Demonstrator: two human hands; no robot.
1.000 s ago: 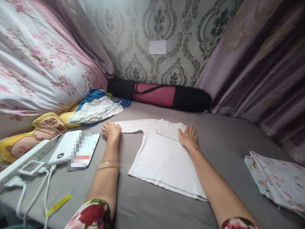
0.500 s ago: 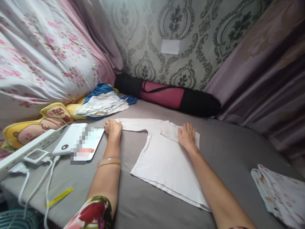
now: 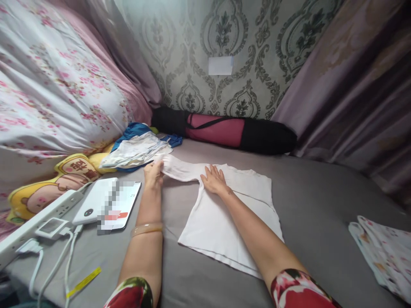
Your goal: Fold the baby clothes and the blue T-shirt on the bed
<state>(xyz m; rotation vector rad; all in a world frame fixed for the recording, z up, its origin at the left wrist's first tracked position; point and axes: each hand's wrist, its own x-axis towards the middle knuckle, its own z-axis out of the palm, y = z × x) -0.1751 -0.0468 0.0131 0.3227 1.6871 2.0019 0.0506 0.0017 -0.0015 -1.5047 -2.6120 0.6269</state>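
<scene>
Folding step: left hand (image 3: 153,174) pinches the sleeve of the pale pink cotton shirt (image 3: 231,214) mid-bed; right hand (image 3: 213,179) lies flat, fingers spread, at the armpit. Next, likely, sleeve folds inward.

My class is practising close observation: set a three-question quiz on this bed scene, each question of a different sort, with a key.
1. True or false: the left hand grips the sleeve of the white top.
2. Where does the right hand lie? A) flat on the top by the sleeve's root B) on the phone C) on the rolled mat
3. Fill in: the phone lies on the sheet to the ____ of the left arm.

Key: 1 true; 2 A; 3 left
</scene>
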